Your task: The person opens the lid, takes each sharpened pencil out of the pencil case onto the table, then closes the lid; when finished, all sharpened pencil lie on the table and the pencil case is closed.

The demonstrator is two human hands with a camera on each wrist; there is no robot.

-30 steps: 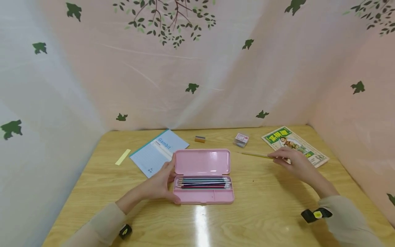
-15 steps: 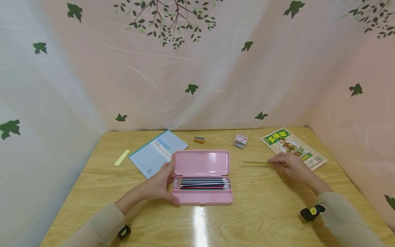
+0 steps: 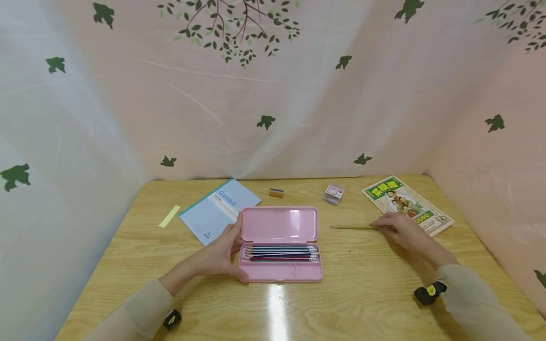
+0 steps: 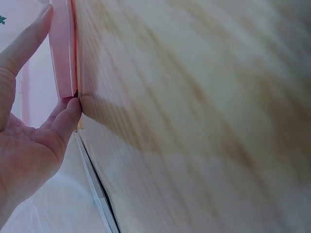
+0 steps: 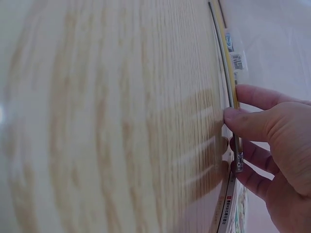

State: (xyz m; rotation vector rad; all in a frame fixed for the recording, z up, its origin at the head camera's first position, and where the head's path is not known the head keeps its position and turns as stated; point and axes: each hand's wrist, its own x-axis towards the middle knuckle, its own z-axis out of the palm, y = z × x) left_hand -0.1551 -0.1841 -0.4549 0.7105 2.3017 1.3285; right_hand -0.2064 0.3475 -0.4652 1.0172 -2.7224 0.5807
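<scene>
An open pink pencil case (image 3: 279,272) lies on the table, its lid tipped back and several pencils (image 3: 281,253) in its rear compartment. My left hand (image 3: 219,253) grips its left end, thumb at the front corner and fingers by the hinge side. The left wrist view shows the fingers of that hand (image 4: 36,141) against the pink edge. To the right of the case, my right hand (image 3: 405,234) pinches a yellowish pencil (image 3: 354,227) near its ferrule end, the tip pointing left. In the right wrist view, thumb and fingers hold this pencil (image 5: 226,68) close to the tabletop.
Left of the lid lies a blue Gambit notebook (image 3: 213,213), with a yellow strip (image 3: 169,216) farther left. A small orange-brown block (image 3: 276,192) and a small clear box (image 3: 333,194) sit behind the case. A green-and-white booklet (image 3: 401,201) lies behind my right hand.
My right hand has lowered the pencil toward the table and nearer to me, and the pencil now lies more level. The left hand and the case have stayed put.
</scene>
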